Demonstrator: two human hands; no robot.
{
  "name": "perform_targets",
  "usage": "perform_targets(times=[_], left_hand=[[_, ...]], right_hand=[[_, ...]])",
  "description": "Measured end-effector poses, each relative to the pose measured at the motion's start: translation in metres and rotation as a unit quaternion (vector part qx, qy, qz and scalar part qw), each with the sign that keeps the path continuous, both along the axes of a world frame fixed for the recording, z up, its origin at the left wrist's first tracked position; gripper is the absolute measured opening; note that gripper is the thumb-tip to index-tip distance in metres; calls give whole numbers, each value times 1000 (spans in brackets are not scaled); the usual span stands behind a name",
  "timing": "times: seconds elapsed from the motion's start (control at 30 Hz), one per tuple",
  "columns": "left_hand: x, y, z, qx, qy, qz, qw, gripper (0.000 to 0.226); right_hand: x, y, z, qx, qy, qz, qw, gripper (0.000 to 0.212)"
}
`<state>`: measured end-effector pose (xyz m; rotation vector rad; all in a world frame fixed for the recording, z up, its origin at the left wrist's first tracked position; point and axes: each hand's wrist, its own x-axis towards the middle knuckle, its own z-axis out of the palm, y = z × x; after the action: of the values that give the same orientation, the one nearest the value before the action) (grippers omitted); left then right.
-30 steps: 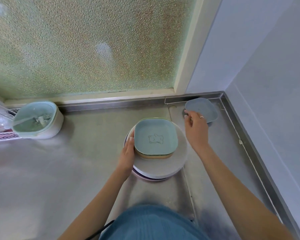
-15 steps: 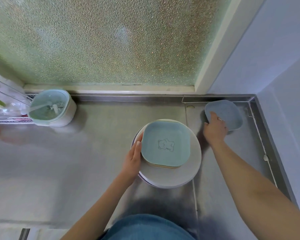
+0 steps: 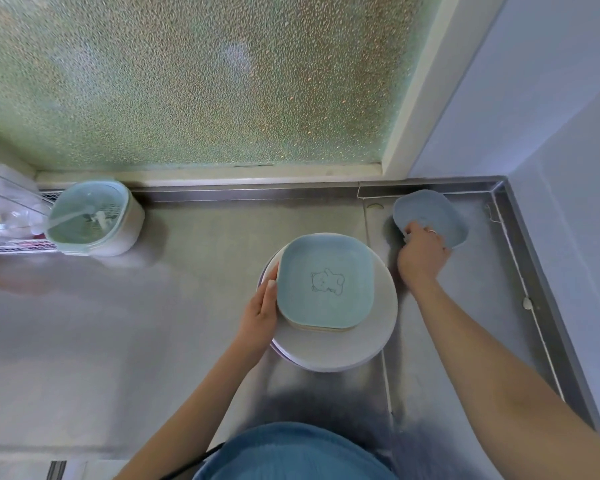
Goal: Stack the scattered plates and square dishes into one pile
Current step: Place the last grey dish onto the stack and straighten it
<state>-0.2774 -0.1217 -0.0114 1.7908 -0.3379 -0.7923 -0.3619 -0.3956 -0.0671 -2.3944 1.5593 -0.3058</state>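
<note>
A pile stands in the middle of the steel counter: round white plates (image 3: 340, 348) below, a beige square dish under a light green square dish (image 3: 326, 282) with a bear drawing on top. My left hand (image 3: 260, 313) rests with straight fingers against the left edge of the green dish. A grey-blue square dish (image 3: 433, 213) sits in the far right corner, its near edge lifted. My right hand (image 3: 421, 254) grips that near edge with curled fingers.
A white tub with a green strainer insert (image 3: 94, 220) stands at the back left beside a wire rack (image 3: 11, 244). A frosted window runs along the back. The counter's raised steel rim (image 3: 520, 258) and a wall bound the right side.
My right hand has closed on the near edge of the grey-blue dish, which now tilts up. My left hand has stayed at the pile. The camera shifted left.
</note>
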Motion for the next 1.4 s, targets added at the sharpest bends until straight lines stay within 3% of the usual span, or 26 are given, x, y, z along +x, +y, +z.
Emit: perform_targets(times=[0.17, 0.4, 0.6, 0.83, 0.9, 1.0, 1.1, 1.17, 1.3, 1.4], left_hand=[[2, -6, 4, -16, -3, -2, 1000, 42], [11, -10, 7, 1, -30, -24, 999, 45], [16, -7, 8, 1, -63, -65, 996, 46], [18, 3, 23, -18, -9, -27, 999, 42], [22, 4, 26, -21, -6, -14, 1000, 43], [27, 0, 28, -23, -9, -25, 999, 47], [20, -8, 30, -12, -9, -66, 998, 48], [15, -13, 27, -14, -6, -77, 997, 48], [15, -15, 21, -9, -6, -56, 998, 47], [17, -12, 18, -26, 10, -35, 999, 48]], right_hand=[[-1, 22, 38, -58, -96, 33, 993, 33], [-27, 108, 91, -148, -226, 209, 940, 27], [-59, 170, 77, -168, -148, 323, 919, 41], [-63, 175, 77, -113, -104, 360, 920, 26], [-63, 171, 84, -80, -132, 346, 925, 23], [-52, 162, 90, -3, -200, 238, 951, 38], [-35, 148, 84, 125, -185, 144, 964, 48], [-29, 145, 77, 170, -177, 141, 959, 48], [-29, 147, 74, 156, -205, 140, 956, 46], [-35, 136, 79, 239, -280, 123, 921, 49]])
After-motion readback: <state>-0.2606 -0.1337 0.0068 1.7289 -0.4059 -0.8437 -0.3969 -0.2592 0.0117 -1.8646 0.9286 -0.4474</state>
